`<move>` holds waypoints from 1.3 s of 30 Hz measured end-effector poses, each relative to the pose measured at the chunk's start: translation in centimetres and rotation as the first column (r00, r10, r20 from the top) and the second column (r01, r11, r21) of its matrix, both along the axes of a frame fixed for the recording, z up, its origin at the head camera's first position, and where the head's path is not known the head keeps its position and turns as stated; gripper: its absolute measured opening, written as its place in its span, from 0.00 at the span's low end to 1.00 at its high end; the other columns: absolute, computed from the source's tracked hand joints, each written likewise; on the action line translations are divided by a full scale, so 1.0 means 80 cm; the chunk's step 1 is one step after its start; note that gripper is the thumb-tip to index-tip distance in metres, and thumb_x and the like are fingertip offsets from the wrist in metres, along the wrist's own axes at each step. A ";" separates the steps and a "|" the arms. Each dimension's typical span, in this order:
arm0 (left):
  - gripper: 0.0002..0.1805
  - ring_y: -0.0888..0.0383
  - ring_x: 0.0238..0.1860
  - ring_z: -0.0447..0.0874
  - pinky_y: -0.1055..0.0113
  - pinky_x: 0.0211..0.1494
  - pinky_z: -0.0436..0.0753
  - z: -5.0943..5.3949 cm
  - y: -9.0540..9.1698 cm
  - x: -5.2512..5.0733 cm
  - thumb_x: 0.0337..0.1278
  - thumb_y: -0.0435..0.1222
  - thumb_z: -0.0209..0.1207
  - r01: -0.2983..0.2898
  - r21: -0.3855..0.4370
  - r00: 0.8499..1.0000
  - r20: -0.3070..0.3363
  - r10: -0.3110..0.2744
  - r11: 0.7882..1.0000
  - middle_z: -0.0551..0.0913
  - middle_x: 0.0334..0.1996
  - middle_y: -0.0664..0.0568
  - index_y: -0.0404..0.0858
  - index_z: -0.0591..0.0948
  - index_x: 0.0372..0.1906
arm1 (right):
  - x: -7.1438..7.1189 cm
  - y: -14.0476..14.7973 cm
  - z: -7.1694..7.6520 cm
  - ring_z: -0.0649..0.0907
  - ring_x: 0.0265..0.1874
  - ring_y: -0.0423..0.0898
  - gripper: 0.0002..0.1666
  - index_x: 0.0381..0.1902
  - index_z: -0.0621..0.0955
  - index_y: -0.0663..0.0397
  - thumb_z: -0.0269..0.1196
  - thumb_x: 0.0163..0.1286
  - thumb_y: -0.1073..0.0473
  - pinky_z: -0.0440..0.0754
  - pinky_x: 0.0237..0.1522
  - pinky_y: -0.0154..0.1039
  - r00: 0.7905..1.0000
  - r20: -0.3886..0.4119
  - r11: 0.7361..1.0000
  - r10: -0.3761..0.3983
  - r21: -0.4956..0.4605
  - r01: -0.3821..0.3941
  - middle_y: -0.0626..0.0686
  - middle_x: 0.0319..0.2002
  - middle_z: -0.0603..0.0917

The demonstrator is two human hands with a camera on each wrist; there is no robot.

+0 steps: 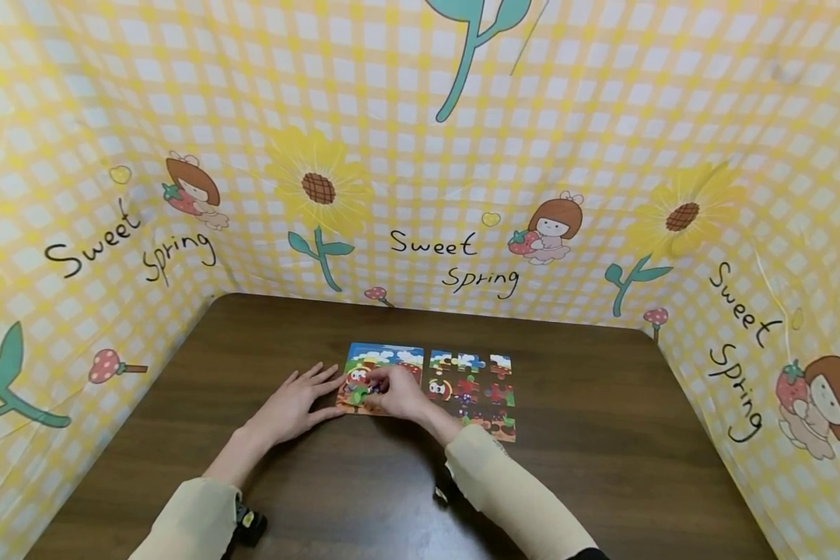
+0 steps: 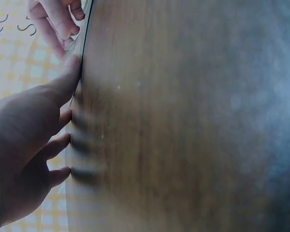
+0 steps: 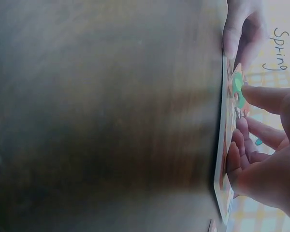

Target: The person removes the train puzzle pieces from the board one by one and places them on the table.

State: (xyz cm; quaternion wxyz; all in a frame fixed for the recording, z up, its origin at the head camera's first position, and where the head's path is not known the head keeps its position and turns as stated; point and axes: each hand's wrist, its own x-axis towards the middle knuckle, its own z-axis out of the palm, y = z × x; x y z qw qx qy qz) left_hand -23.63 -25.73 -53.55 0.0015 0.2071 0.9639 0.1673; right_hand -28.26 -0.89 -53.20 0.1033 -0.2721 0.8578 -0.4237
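Note:
A jigsaw board [image 1: 392, 354] with a bright cartoon picture lies flat on the table. My left hand [image 1: 290, 408] rests beside it with spread, fairly straight fingers, thumb and index fingertip at its left edge. Over the board, my right hand [image 1: 400, 393] pinches a jigsaw piece [image 3: 239, 89] between thumb and fingers. The green and orange piece sits tilted just above the board's left part in the right wrist view. My right fingers hide part of the picture. In the left wrist view, the left thumb [image 2: 70, 72] reaches the board's edge, close to the right hand.
Several loose jigsaw pieces [image 1: 467, 386] lie in rough rows right of the board, some nearly touching. The brown wooden table [image 1: 588, 435] is enclosed at the back and sides by yellow checked cloth [image 1: 420, 187] with printed flowers and figures.

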 end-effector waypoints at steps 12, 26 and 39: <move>0.34 0.32 0.85 0.65 0.22 0.79 0.66 0.005 0.001 0.005 0.76 0.55 0.65 0.018 -0.023 1.000 -0.008 -0.018 1.000 0.73 0.82 0.40 0.44 0.79 0.79 | 0.013 -0.007 -0.015 0.83 0.50 0.44 0.24 0.58 0.91 0.50 0.80 0.68 0.48 0.78 0.58 0.50 0.978 -0.207 0.987 0.001 0.157 0.032 0.49 0.50 0.91; 0.33 0.32 0.85 0.65 0.20 0.79 0.64 0.005 0.003 0.004 0.77 0.57 0.65 -0.006 0.009 1.000 -0.003 0.006 1.000 0.72 0.83 0.40 0.45 0.81 0.77 | 0.001 0.006 -0.027 0.81 0.50 0.41 0.20 0.50 0.90 0.46 0.83 0.64 0.51 0.77 0.59 0.43 0.975 -0.188 0.987 0.121 0.129 -0.098 0.47 0.49 0.88; 0.32 0.33 0.86 0.63 0.20 0.81 0.60 -0.006 0.003 0.004 0.77 0.59 0.64 -0.020 0.024 1.000 0.002 0.020 1.000 0.70 0.84 0.39 0.44 0.83 0.74 | -0.027 0.004 -0.076 0.82 0.41 0.32 0.25 0.56 0.86 0.45 0.81 0.68 0.43 0.82 0.45 0.26 0.939 -0.258 0.962 0.227 0.207 -0.176 0.45 0.49 0.87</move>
